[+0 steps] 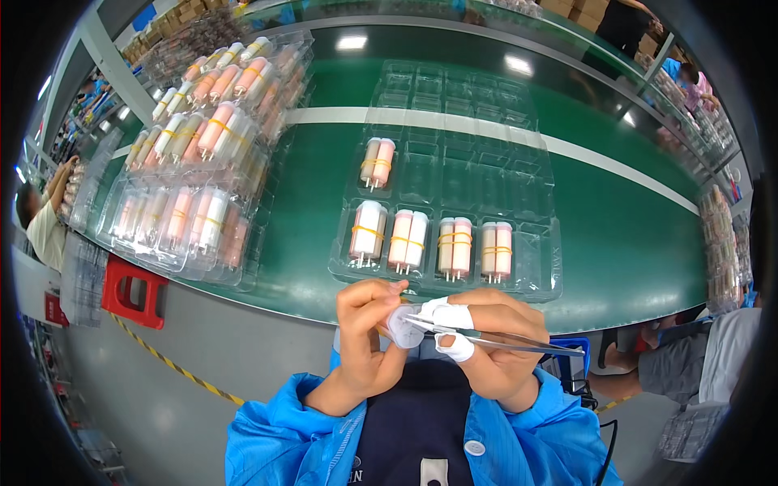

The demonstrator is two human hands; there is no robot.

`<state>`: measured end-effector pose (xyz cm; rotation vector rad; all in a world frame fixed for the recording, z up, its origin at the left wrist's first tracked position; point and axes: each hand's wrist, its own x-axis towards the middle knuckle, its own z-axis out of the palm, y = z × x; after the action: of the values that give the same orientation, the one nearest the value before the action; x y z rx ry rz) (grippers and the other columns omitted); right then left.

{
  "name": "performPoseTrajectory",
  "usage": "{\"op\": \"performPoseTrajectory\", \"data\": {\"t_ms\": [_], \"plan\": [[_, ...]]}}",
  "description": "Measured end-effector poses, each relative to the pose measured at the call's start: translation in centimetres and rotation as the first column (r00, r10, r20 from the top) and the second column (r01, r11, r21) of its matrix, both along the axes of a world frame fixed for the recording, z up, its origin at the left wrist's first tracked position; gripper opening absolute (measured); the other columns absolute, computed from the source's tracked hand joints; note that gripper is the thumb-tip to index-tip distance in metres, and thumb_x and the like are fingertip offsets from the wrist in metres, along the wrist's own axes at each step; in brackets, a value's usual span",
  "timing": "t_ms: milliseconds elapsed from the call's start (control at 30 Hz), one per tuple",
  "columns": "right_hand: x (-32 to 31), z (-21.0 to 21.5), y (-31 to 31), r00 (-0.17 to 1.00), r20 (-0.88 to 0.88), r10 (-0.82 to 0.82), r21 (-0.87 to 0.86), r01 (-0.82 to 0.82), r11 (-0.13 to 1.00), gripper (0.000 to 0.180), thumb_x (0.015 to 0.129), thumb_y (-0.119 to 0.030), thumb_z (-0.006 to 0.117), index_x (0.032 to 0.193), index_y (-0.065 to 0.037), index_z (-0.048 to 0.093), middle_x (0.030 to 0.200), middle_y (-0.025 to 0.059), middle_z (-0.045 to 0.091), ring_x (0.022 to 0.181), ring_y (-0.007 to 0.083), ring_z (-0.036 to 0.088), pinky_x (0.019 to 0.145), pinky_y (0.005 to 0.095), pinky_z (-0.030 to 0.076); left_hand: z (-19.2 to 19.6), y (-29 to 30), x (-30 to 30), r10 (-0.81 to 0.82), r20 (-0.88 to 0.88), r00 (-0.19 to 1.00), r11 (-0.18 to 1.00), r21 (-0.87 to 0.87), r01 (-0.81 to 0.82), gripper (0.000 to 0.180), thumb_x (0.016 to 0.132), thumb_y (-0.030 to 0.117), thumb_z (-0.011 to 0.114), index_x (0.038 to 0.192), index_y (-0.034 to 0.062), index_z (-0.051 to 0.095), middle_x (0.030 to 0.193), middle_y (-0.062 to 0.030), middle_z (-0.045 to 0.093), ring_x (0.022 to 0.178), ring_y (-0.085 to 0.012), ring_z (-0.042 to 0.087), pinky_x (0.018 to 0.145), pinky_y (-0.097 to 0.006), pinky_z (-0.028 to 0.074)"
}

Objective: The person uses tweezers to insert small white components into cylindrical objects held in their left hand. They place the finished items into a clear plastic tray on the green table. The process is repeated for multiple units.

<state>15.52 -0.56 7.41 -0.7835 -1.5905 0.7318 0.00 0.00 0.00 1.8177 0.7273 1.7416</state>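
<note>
My left hand (369,328) is closed around a bundle of tubes with a pale, translucent end (403,330) facing up; the fingers hide most of its body. In my right hand (494,336) is a pair of metal tweezers (510,342), gripped between fingers that wear white finger covers (455,348). The tweezer tips meet the pale end of the bundle. Just beyond my hands, a clear plastic tray (535,243) lies on the green table. Several pink and white tube bundles with yellow rubber bands (408,240) stand in its near pockets, with another bundle (377,164) farther back.
Stacked clear trays full of similar bundles (219,130) rise at the left of the green work table (632,219). A red plastic stool (134,293) stands on the floor at the left. Another person sits at the right edge (673,360), and another stands at the far left (47,227).
</note>
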Motion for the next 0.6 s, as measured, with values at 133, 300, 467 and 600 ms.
{"op": "performPoseTrajectory", "data": {"t_ms": [133,300,467,600], "plan": [[0.0,0.0,0.6,1.0,-0.023,-0.012,0.006,0.012,1.0,0.018,0.075,-0.001,0.072,0.093,0.0,0.068,0.087,0.0137,0.07,0.075,0.023,0.069,0.064,0.0297,0.055,0.0,0.4,0.0,0.019,-0.018,1.0,1.0,-0.001,-0.019,0.05,0.073,-0.012,0.06,0.119,0.0001,0.046,0.112,-0.0171,0.041,0.099,-0.0285,0.051,0.095,-0.046,0.048],[0.8,0.0,1.7,0.998,-0.056,-0.035,-0.024,0.033,0.999,0.016,0.077,-0.001,0.071,0.092,0.001,0.067,0.085,0.015,0.07,0.075,0.0223,0.069,0.063,0.0289,0.055,0.8,1.4,0.1,0.043,-0.174,0.984,0.999,-0.011,-0.045,0.052,0.076,-0.011,0.06,0.122,0.0023,0.039,0.112,-0.0179,0.039,0.096,-0.0263,0.052,0.088,-0.042,0.05],[1.5,1.8,3.0,0.997,-0.057,-0.055,-0.068,0.052,0.996,0.015,0.078,-0.002,0.071,0.093,0.0,0.067,0.086,0.0157,0.07,0.073,0.0227,0.069,0.062,0.0286,0.054,2.2,2.4,1.0,0.044,-0.189,0.981,0.997,-0.051,-0.054,0.054,0.076,-0.011,0.06,0.124,0.0019,0.039,0.111,-0.0184,0.04,0.095,-0.027,0.054,0.082,-0.037,0.051],[1.6,3.1,2.0,0.998,-0.008,-0.064,-0.058,0.063,0.996,0.017,0.077,-0.002,0.071,0.094,-0.001,0.068,0.086,0.0146,0.07,0.074,0.0234,0.069,0.062,0.0295,0.054,3.0,2.5,1.5,0.01,-0.101,0.995,1.0,-0.007,-0.01,0.05,0.079,-0.006,0.062,0.122,0.0035,0.038,0.11,-0.0177,0.041,0.095,-0.0268,0.053,0.083,-0.039,0.051]]}}
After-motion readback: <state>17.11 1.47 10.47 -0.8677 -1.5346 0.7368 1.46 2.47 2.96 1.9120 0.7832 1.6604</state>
